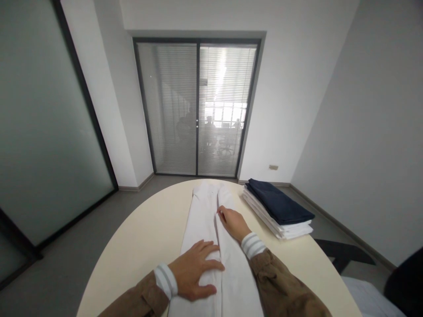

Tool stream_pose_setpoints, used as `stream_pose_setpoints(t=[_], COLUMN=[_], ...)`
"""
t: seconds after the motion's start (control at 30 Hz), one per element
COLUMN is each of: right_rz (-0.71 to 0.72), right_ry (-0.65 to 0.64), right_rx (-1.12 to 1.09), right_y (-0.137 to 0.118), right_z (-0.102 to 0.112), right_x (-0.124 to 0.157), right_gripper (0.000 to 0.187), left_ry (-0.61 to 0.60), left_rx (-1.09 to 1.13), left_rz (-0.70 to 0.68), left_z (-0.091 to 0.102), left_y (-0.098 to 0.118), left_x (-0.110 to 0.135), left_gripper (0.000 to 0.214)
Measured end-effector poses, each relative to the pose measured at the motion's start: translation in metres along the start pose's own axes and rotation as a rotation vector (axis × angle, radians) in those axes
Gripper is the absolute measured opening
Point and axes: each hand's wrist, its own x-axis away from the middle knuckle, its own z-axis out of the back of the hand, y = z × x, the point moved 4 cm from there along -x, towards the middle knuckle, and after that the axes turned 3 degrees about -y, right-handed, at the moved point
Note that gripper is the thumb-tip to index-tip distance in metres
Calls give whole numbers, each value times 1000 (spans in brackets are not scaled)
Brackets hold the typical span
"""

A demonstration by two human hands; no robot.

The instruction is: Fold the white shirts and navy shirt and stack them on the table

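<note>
A long white garment point(231, 264) lies lengthwise on the round table, its two sides meeting along a seam down the middle. My left hand point(194, 269) rests flat on the near part of it, fingers spread across the middle edge. Farther up, my right hand point(234, 222) pinches the edge of the right-hand flap between thumb and fingers. The garment's near end runs out of the bottom of the view, and its exact kind cannot be made out.
The cream round table point(132, 251) has a curved edge. Toward its right side lies a stack of folded white cloth point(294, 231) with a dark navy folded cloth point(280, 200) on top. White fabric point(370, 295) and a black object point(408, 281) show at the lower right.
</note>
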Motion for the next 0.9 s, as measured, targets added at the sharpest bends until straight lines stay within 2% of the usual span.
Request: stream_pose_setpoints(t=[0.13,0.27,0.4,0.47,0.57,0.63,0.7,0.8,0.9], right_rz=[10,80,35,16,13,13,24,50,45], right_ry=[-27,-68,-133,-147,-164,-180,-196,-174,-124], right_rx=[-43,-55,23,40,44,39,28,8,3], right_y=[-2,0,4,3,0,-1,-2,-4,-5], right_z=[-12,-20,-30,-35,-37,-36,-34,-30,-30], right_x=[2,5,11,14,15,15,16,16,17], right_gripper=[29,32,46,49,50,50,49,47,48], left_ry=[-7,-5,40,82,255,413,500,421,328], left_rx=[0,-24,-19,28,55,-17,-110,-204,-247], left_rz=[3,-13,-31,-22,92,226,351,471,526], left_z=[-1,0,5,9,18,25,27,19,10], left_y=[-2,0,3,0,-23,-49,-75,-102,-111], left_x=[0,0,-1,-3,-9,-11,-11,-13,-13], left_gripper=[75,69,64,53,35,35,41,48,50])
